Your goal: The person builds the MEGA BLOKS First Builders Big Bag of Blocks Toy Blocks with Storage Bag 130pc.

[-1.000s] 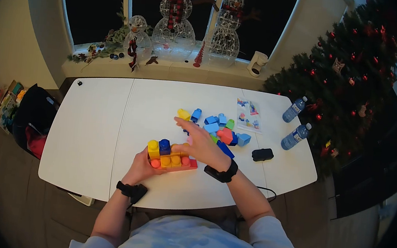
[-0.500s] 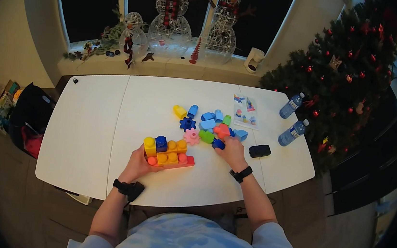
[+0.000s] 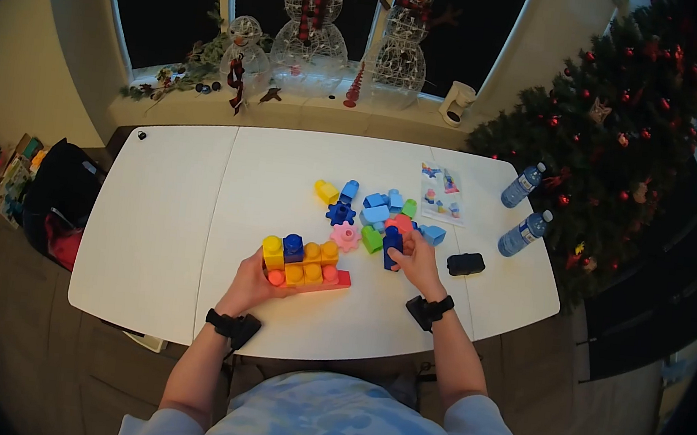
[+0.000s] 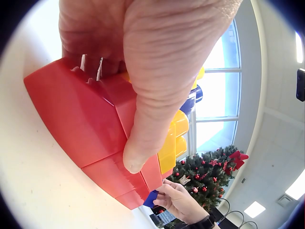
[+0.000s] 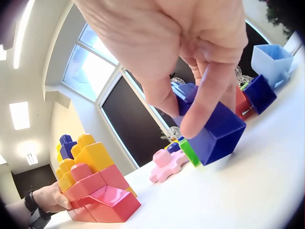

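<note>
My left hand (image 3: 246, 284) grips the left end of a block stack with red blocks (image 4: 86, 119) at the bottom, yellow blocks (image 3: 303, 275) above and one small dark blue block (image 3: 292, 248) on top. In the left wrist view the thumb presses along the stack's side. To the right, my right hand (image 3: 418, 267) pinches a long dark blue block (image 5: 217, 133) between thumb and fingers, tilted close to the table. A green block (image 3: 372, 239) and a pink gear (image 3: 346, 236) lie just left of it.
Behind the hands lie a dark blue gear (image 3: 340, 213), a yellow block (image 3: 326, 191) and several light blue blocks (image 3: 375, 213). A picture sheet (image 3: 442, 195), two water bottles (image 3: 524, 233) and a black case (image 3: 466, 265) are on the table's right side.
My right hand moved from over the stack to the loose blocks and took hold of the long dark blue block, now turned lengthwise. My left hand stays on the stack.
</note>
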Demonstrator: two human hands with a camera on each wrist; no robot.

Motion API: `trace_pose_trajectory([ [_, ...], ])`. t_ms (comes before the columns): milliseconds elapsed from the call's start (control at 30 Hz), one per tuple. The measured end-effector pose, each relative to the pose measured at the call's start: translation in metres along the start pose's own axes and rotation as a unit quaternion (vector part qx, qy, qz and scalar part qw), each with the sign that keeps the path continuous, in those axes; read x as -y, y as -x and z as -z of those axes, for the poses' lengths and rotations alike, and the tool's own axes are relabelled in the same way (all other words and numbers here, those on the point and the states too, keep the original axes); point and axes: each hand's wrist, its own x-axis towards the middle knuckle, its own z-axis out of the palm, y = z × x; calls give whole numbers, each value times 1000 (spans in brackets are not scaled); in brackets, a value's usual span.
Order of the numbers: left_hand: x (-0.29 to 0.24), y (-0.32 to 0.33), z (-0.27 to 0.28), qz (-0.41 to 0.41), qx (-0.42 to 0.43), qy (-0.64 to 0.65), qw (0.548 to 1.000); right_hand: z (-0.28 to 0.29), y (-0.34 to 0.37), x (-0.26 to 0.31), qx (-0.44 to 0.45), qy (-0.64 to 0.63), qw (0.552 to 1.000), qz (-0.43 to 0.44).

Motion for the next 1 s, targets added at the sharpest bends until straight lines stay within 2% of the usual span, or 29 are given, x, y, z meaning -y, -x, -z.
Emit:
trace_pose_trajectory([
  [67, 0, -1, -1, 3, 0, 18, 1000, -2, 1, 6, -24, -2, 999, -35],
  [200, -6, 1, 0, 11, -1, 46, 999, -4, -1, 19, -16, 19, 998, -53],
  [300, 1, 0, -1, -8, 4, 18, 1000, -8, -5, 29, -41, 14, 999, -8],
  [367, 3, 0, -1, -2, 8, 10, 1000, -9, -8, 44, -75, 82, 992, 61],
  [400, 4, 0, 0, -2, 9, 9, 1000, -12, -8, 52, -75, 81, 992, 60],
  [467, 2, 0, 0, -1, 10, 3, 1000, -28, -7, 75, -90, 73, 983, 141],
  [500, 0, 0, 0, -2, 13, 2, 1000, -37, -7, 81, -34, -18, 993, 107],
  [567, -5, 0, 0, 7, 6, 1, 1000, -54, -2, 93, 36, -25, 988, 146],
  [600, -6, -1, -1, 6, 8, 0, 1000, -59, 0, 100, 34, -25, 988, 146],
  [667, -7, 0, -1, 16, 1, 1, 1000, -67, 4, 109, 78, 38, 974, 208],
  [800, 3, 0, -1, 8, 3, 13, 1000, -81, 1, 92, 112, -1, 973, 203],
  [1000, 3, -1, -2, -8, -1, 7, 1000, -79, 0, 93, 149, 61, 962, 221],
])
